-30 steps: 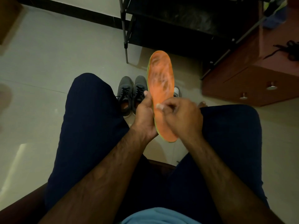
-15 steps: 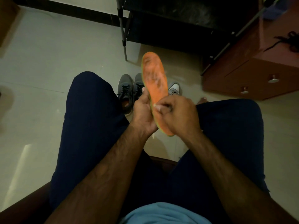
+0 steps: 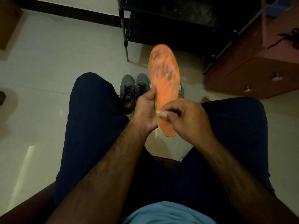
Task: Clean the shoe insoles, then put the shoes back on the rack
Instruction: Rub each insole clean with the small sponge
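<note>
Now I see left grip [image 3: 145, 112] curled round insole [image 3: 165, 70] edge, right grip [image 3: 186, 117] pinching pale scrap [image 3: 159, 113] on it; hard rubbing may twist insole loose.

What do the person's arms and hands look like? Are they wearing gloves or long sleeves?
No gloves and no long sleeves. The left hand and the right hand are bare, with no ring, watch or band showing. The left forearm and right forearm are bare too, with some hair. The clothes in view are a light blue shirt and dark blue trousers.
</note>
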`<state>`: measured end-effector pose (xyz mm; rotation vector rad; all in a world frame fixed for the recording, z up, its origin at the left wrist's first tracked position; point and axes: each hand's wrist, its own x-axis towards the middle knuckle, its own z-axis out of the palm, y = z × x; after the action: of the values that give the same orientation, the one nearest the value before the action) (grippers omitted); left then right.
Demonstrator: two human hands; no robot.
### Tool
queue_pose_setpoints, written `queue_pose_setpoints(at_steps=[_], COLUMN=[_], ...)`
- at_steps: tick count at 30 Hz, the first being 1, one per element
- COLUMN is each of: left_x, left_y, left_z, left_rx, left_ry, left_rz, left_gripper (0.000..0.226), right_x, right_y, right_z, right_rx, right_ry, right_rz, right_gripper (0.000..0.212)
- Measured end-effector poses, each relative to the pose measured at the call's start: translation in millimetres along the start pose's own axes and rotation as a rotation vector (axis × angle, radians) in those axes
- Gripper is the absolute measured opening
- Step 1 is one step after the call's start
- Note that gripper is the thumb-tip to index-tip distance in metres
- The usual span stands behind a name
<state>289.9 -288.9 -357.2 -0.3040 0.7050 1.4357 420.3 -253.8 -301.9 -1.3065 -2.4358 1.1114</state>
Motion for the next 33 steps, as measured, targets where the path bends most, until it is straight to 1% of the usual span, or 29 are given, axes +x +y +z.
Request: queue_pose_setpoints(at_steps=[3,4,5,8,10,12,16,18,20,22,23,24,26,27,28,29,31,33], left_x=[-3,-3,-3,-5,-4,-4,-2,-1,-1,0,1,2,2,1,0,-1,-4,-5], left_y=[-7,-8,-7,4,10,10,4,3,5,6,6,6,4,3,2,2,7,13], left_z=[4,4,3,6,6,8,8,5,3,1,0,-1,0,1,-1,-3,-4,-2], left_rx=[0.013,0.011,0.008,0.020,0.033,0.046,-0.027,-0.041,-0.056,-0.084,-0.087,-0.079,-0.066,-0.062,-0.079,-0.113,-0.177,-0.195], left_ry=[-0.006,-0.007,0.004,0.127,0.172,0.174,0.101,0.084,0.079,0.082,0.086,0.087,0.070,0.069,0.059,0.041,-0.002,-0.013], left_rz=[0.013,0.016,0.028,0.088,0.101,0.088,0.080,0.081,0.079,0.078,0.079,0.085,0.096,0.109,0.125,0.140,0.136,0.125], left_gripper=[0.063,0.063,0.063,0.054,0.048,0.048,0.051,0.053,0.054,0.055,0.055,0.056,0.054,0.050,0.048,0.052,0.068,0.073], right_x=[23,28,28,8,-10,-14,19,33,33,20,13,8,9,12,15,18,19,18], right_y=[13,15,15,10,12,19,24,24,21,18,17,17,20,23,26,28,29,30], right_z=[-7,-6,-4,12,17,16,3,-2,0,7,11,14,14,11,7,3,-2,-5], right_rx=[-0.104,-0.119,-0.129,-0.092,-0.017,0.008,-0.083,-0.059,-0.005,0.089,0.197,0.357,0.659,0.745,0.780,0.780,0.737,0.676], right_ry=[0.220,0.261,0.252,0.079,0.050,0.084,0.250,0.310,0.294,0.203,0.159,0.128,0.124,0.139,0.150,0.154,0.150,0.138], right_rz=[0.079,0.080,0.074,-0.016,-0.075,-0.089,-0.054,-0.027,-0.037,-0.023,0.018,0.087,0.244,0.287,0.304,0.300,0.266,0.233], right_gripper=[0.008,0.009,0.009,0.006,0.005,0.006,0.004,0.006,0.005,0.002,0.003,0.005,0.006,0.007,0.008,0.009,0.011,0.014])
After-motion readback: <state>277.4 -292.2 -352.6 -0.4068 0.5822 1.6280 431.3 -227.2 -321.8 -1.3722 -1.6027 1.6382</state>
